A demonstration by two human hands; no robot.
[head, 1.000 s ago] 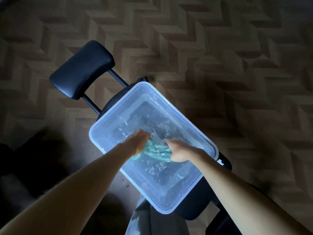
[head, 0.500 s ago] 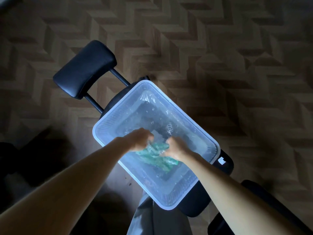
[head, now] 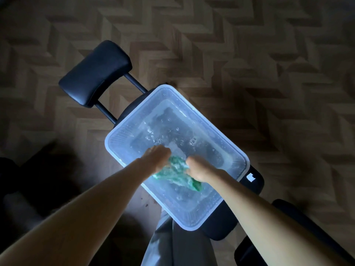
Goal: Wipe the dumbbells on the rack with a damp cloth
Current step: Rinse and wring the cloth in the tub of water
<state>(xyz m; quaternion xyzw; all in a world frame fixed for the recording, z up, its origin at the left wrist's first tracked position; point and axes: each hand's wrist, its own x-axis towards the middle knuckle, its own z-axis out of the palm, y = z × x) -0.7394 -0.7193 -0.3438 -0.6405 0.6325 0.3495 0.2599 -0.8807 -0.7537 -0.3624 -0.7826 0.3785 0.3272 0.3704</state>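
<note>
Head view, starting at the bottom edge of the frame: a grey trouser leg (head: 172,246) shows between two bare forearms that reach up toward the centre. The left hand (head: 157,158) and right hand (head: 197,169) meet there. Both have their fingers curled down into a bunched green cloth (head: 176,173), each gripping its own end with the fabric gathered between them. The cloth sits low in a clear plastic tub (head: 123,137), in or just at the surface of the water (head: 172,131), which is bubbled and rippled around the knuckles. This reads as the preparation step, wetting and wringing the cloth, with no wiping started yet. I judge the next move to be a firm twist or squeeze over the tub so the cloth ends up damp rather than dripping. After that it should be lifted clear without tipping the tub and carried to the rack. The tub rests on a black padded seat (head: 217,229), and I cannot tell how steadily. A black pad on two rods (head: 96,72) juts toward the upper left. Herringbone wood floor (head: 269,54) fills the rest. No dumbbells or rack are in view.
</note>
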